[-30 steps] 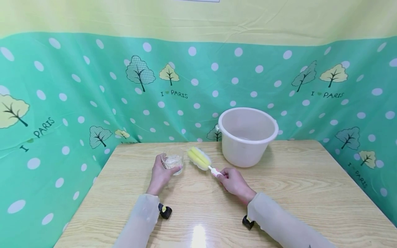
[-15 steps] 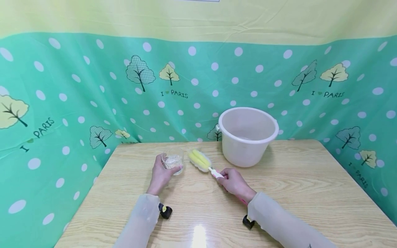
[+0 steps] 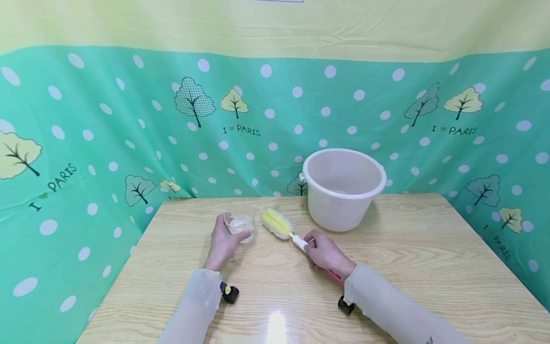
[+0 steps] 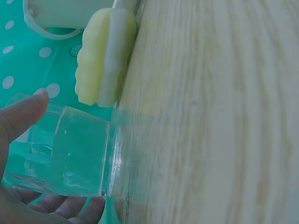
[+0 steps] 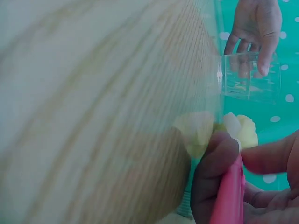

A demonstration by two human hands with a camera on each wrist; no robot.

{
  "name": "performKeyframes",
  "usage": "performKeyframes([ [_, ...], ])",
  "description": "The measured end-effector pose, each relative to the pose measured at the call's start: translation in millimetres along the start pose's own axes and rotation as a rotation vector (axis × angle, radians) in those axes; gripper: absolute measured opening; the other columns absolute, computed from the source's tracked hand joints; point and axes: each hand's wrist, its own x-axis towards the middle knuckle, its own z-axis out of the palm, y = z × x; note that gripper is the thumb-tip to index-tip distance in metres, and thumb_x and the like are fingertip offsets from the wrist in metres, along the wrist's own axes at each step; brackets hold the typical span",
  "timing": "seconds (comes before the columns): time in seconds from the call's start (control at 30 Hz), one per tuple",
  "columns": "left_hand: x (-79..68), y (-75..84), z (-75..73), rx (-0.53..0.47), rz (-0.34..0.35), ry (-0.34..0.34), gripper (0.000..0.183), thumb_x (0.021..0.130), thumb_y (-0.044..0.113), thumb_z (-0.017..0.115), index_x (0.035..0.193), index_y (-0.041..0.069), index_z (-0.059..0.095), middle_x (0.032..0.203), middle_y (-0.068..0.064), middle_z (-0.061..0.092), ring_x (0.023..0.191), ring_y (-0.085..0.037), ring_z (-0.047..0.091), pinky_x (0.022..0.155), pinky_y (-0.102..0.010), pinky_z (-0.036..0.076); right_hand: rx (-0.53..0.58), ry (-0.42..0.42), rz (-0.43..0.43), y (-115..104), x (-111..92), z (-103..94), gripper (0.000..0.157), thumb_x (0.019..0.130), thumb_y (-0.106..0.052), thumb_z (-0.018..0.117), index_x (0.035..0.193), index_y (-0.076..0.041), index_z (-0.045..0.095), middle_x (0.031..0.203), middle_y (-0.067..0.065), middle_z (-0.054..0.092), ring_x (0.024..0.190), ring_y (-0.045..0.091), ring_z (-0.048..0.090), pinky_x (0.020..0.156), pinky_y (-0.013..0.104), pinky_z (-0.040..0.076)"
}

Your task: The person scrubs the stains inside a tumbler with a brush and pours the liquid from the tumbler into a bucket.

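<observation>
My left hand (image 3: 223, 244) grips a clear drinking glass (image 3: 244, 223) from its left side, thumb across the near wall and fingers around the far one. Liquid shows in the lower part of the glass, which stands upright on the wooden table. In my right hand (image 3: 325, 251) is the pink-and-white handle (image 5: 229, 196) of a sponge bottle brush, pinched between thumb and fingers. The brush's yellow-and-white sponge head (image 3: 277, 223) points up and left, low over the table, a short gap to the right of the glass. Part of the handle is hidden under my right palm.
A white plastic bucket (image 3: 339, 210) stands at the back of the table, right of the brush head. Green polka-dot cloth (image 3: 258, 162) hangs behind and at both sides of the wooden table (image 3: 408, 248).
The brush has come slightly down and right, and my right hand has shifted its hold along the handle. Left hand and glass have stayed in place.
</observation>
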Motion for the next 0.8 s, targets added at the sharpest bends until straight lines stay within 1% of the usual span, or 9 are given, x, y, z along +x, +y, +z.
performKeyframes([
  [0.17,-0.3,0.4,-0.2,-0.001,0.003,0.002,0.095,0.074,0.024,0.083,0.146,0.005,0.025,0.140,-0.021,0.040,0.132,-0.036,0.037,0.110,-0.046,0.031,0.034,-0.053,0.019,-0.7,-1.6,-1.4,0.017,0.095,-0.008,0.051,0.109,0.001,0.053,0.068,0.015,0.060,0.049,0.022,0.059,0.047,0.033,0.053],
  [0.27,-0.3,-0.1,-0.3,0.001,0.009,0.003,0.095,0.074,0.024,0.083,0.146,0.003,0.024,0.140,-0.022,0.040,0.132,-0.037,0.037,0.110,-0.047,0.030,0.035,-0.053,0.022,-0.8,-1.8,-0.9,0.013,0.095,-0.007,0.051,0.104,0.001,0.056,0.067,0.015,0.060,0.049,0.023,0.060,0.048,0.033,0.054],
  [0.37,-0.4,-0.2,-0.1,0.004,0.008,0.006,0.095,0.074,0.024,0.083,0.146,0.003,0.025,0.140,-0.022,0.040,0.132,-0.037,0.036,0.110,-0.047,0.030,-0.037,-0.010,0.003,-1.8,-0.9,-0.5,0.009,0.092,-0.009,0.057,0.096,-0.002,0.062,0.072,0.008,0.059,0.059,0.018,0.059,0.057,0.030,0.052],
  [0.5,-0.8,-0.1,0.1,0.006,0.005,0.013,0.094,0.074,0.023,0.083,0.145,0.004,0.026,0.139,-0.022,0.041,0.132,-0.037,0.037,0.110,-0.046,0.031,-0.133,0.035,-0.008,-2.8,1.3,0.1,0.005,0.088,-0.013,0.064,0.086,-0.008,0.066,0.079,0.001,0.058,0.073,0.016,0.053,0.068,0.030,0.044],
  [0.63,-0.8,-0.2,0.1,0.001,0.006,0.013,0.093,0.073,0.022,0.083,0.144,0.003,0.026,0.139,-0.022,0.042,0.131,-0.037,0.037,0.110,-0.046,0.030,-0.159,0.022,0.005,-2.3,3.1,0.7,0.006,0.087,-0.014,0.065,0.082,-0.011,0.065,0.078,0.001,0.057,0.074,0.017,0.052,0.069,0.031,0.044],
  [0.8,-0.5,0.3,0.1,0.000,0.002,0.007,0.094,0.073,0.023,0.083,0.145,0.004,0.026,0.140,-0.022,0.041,0.132,-0.036,0.037,0.110,-0.046,0.030,-0.175,0.012,0.006,-2.3,3.7,0.9,0.005,0.087,-0.014,0.065,0.082,-0.011,0.066,0.078,0.001,0.057,0.075,0.017,0.052,0.070,0.032,0.044],
])
